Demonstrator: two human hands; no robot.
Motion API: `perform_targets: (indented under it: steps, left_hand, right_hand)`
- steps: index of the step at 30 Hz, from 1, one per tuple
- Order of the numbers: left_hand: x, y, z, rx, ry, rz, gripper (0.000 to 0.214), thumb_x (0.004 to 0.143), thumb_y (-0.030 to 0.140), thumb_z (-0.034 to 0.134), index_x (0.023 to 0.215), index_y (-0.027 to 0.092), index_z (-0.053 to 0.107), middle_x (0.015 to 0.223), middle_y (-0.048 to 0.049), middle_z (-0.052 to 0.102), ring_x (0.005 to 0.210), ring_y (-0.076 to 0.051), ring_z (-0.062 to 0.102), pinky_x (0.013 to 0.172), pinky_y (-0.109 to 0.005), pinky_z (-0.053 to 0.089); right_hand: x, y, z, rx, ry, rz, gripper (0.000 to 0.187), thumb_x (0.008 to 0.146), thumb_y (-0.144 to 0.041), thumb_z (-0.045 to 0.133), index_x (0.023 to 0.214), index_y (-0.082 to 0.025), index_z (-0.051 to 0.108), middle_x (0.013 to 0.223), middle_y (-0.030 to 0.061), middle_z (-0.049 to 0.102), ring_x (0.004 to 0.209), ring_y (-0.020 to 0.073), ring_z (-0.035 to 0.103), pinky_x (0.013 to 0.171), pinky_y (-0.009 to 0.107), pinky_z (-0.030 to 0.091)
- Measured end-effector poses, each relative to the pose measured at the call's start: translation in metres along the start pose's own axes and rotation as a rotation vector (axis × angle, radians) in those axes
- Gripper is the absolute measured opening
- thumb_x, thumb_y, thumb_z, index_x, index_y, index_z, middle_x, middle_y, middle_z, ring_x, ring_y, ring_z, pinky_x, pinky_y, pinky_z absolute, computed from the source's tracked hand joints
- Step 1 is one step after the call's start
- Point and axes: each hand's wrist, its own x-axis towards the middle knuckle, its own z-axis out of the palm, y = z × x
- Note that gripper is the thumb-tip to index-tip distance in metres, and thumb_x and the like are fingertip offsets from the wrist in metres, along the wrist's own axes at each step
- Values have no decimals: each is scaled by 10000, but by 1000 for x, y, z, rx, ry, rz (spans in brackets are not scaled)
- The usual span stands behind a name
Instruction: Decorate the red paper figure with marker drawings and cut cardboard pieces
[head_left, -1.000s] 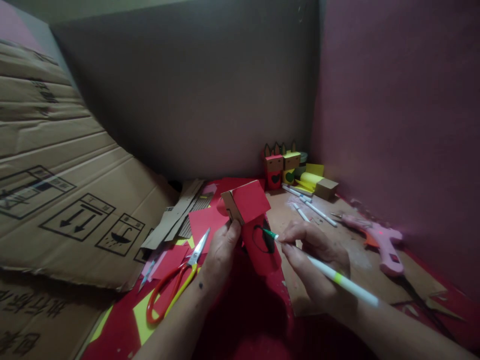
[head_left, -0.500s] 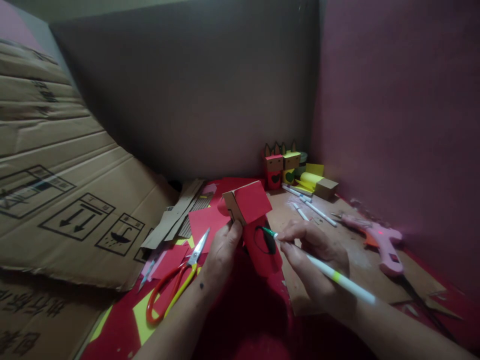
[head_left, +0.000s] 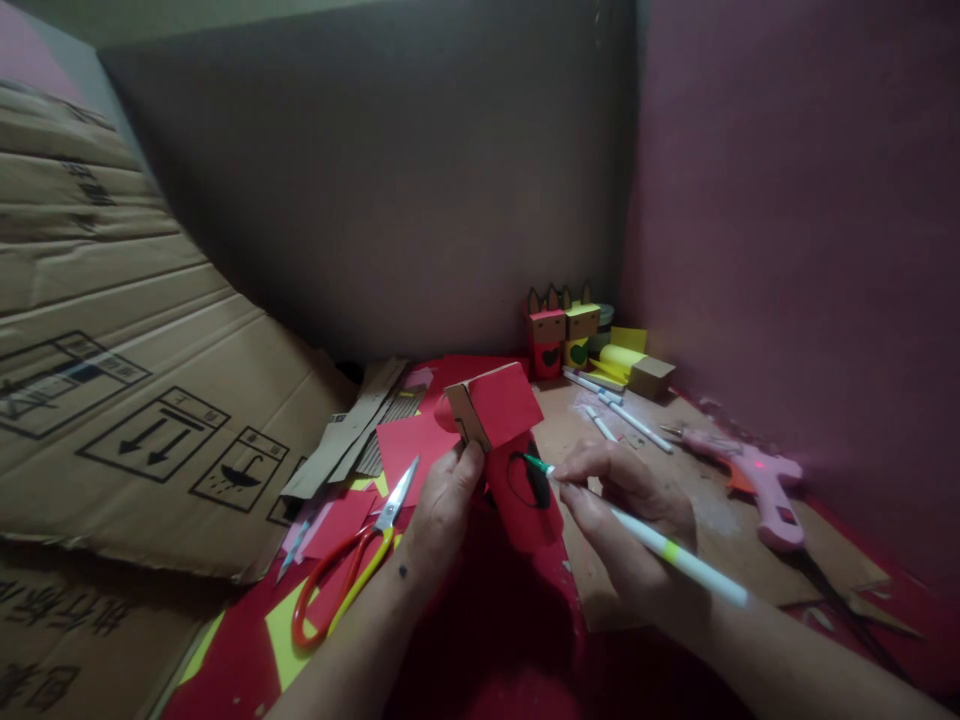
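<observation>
My left hand [head_left: 444,500] is closed on a red paper figure [head_left: 511,405], a boxy head with a cardboard side on a tube-shaped body. A dark heart-like outline, partly filled in on its right, is drawn on the body. My right hand [head_left: 630,500] grips a white marker [head_left: 701,570] with a green tip and a yellow-green band. The marker's tip touches the outline near its top. Left of my left hand lie scissors [head_left: 352,560] with red and yellow handles, blades pointing away.
Two finished-looking paper figures [head_left: 564,335], red and yellow, stand at the back beside a yellow paper roll [head_left: 630,365]. Several markers [head_left: 634,422] and a pink glue gun [head_left: 761,475] lie on the right. Cardboard strips [head_left: 352,430] and a large carton [head_left: 150,350] are on the left.
Almost nothing differs. The marker tip stays at the top of the outline, and both hands keep their hold; the whole view has shifted very slightly.
</observation>
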Motion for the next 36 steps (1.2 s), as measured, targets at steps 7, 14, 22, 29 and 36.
perform_targets:
  steps: [7, 14, 22, 29, 36]
  left_hand:
    - [1, -1, -3, 38, -49, 56, 467, 934, 535, 477, 1092, 135, 659, 1065, -117, 698, 1011, -282, 617, 894, -377, 460]
    - [1, -3, -3, 68, -50, 40, 510, 922, 569, 473, 1053, 116, 666, 998, -108, 698, 925, -254, 616, 816, -346, 476]
    - [0, -1, -3, 38, -89, 37, 503, 928, 555, 475, 1129, 132, 659, 1040, -108, 706, 970, -266, 622, 862, -371, 478]
    - [1, -2, -4, 45, -88, 37, 499, 940, 539, 463, 1178, 141, 646, 1130, -118, 694, 1052, -280, 615, 945, -390, 450]
    - [0, -2, -5, 68, -54, 24, 490, 938, 548, 458, 1129, 144, 658, 1072, -109, 706, 1015, -285, 628, 881, -376, 477]
  right_hand:
    - [1, 0, 0, 8, -11, 9, 166, 874, -107, 531, 870, -253, 611, 708, -20, 558, 690, 136, 539, 571, 285, 390]
    - [-2, 4, 0, 20, -22, 19, 154, 876, -105, 554, 894, -247, 613, 728, -16, 562, 718, 139, 541, 601, 284, 397]
    - [-3, 7, 2, 76, -29, 8, 168, 885, -92, 545, 913, -243, 614, 777, -2, 591, 738, 144, 551, 613, 291, 402]
    - [-1, 4, 3, 55, -28, -24, 193, 867, -63, 534, 880, -240, 611, 730, -19, 558, 673, 126, 513, 587, 281, 384]
    - [-1, -1, 0, 38, 5, -2, 182, 848, -67, 533, 833, -233, 606, 692, -32, 527, 624, 112, 470, 560, 274, 348]
